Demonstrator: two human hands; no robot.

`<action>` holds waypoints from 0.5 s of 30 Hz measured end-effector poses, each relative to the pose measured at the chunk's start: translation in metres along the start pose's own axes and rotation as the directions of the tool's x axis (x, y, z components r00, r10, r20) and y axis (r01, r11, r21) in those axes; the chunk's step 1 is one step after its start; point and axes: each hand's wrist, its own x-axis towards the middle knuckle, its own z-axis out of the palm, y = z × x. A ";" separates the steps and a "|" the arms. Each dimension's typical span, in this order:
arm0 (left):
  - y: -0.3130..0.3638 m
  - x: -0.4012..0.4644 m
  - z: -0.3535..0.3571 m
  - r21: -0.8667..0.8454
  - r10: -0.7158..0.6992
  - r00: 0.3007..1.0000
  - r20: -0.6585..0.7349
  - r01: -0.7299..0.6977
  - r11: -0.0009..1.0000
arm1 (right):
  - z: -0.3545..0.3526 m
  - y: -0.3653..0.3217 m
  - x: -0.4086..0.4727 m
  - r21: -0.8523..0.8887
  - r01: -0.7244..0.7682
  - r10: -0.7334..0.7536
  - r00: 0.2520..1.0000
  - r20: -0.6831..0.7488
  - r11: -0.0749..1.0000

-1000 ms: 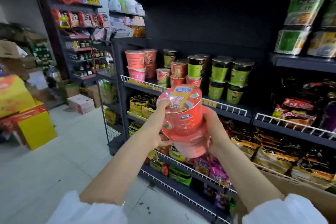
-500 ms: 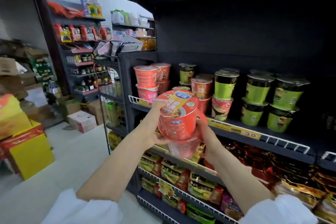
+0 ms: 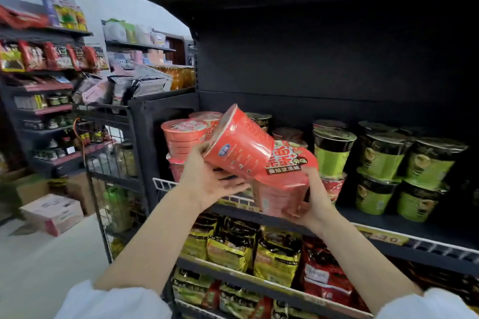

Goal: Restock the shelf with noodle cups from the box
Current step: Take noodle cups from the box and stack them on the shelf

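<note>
Tipped over since half a second ago, the upper noodle cup (image 3: pixel 239 149) no longer sits upright on its partner: its long axis now slants, with the lidded top pointing down and right and its narrow base up and left toward the back of the shelf (image 3: pixel 388 225). The left hand (image 3: pixel 207 179) holds it from below, fingers spread and curled under its side. The lower noodle cup (image 3: pixel 282 189) stands roughly upright (lid facing up, printed with large characters), gripped round its wall and base by the right hand (image 3: pixel 315 202). The tilted cup's lid end rests against the lower cup's lid. Both cups are in the air just in front of the shelf's front rail (image 3: pixel 166 184), near its left end. Behind them on the shelf stand stacked red cups (image 3: pixel 181 137) at the left corner, and green cups (image 3: pixel 381 158) in two tiers further right. Below hang rows of yellow and red packets (image 3: pixel 277 256).
</note>
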 end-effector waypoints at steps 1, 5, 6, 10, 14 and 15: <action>0.008 0.010 -0.003 -0.038 0.017 1.000 0.026 -0.016 0.999 | 0.004 -0.008 0.004 0.019 0.037 -0.037 0.999 -0.016 0.999; 0.032 0.053 -0.003 -0.063 0.081 0.997 -0.005 -0.081 0.995 | 0.020 -0.044 0.014 0.063 0.156 -0.152 0.986 -0.066 0.986; 0.034 0.062 -0.001 -0.048 0.092 0.996 -0.018 -0.093 0.995 | 0.023 -0.053 0.015 0.083 0.171 -0.165 0.983 -0.081 0.982; 0.034 0.096 0.014 0.083 0.121 0.992 -0.036 -0.118 0.990 | 0.035 -0.092 0.018 0.145 0.249 -0.229 0.963 -0.143 0.957; 0.030 0.130 0.037 0.138 0.107 0.994 -0.033 -0.101 0.985 | 0.048 -0.130 0.030 0.158 0.279 -0.265 0.959 -0.103 0.947; 0.030 0.141 0.043 0.160 0.113 0.992 -0.048 -0.104 0.982 | 0.050 -0.138 0.035 0.153 0.276 -0.263 0.960 -0.097 0.949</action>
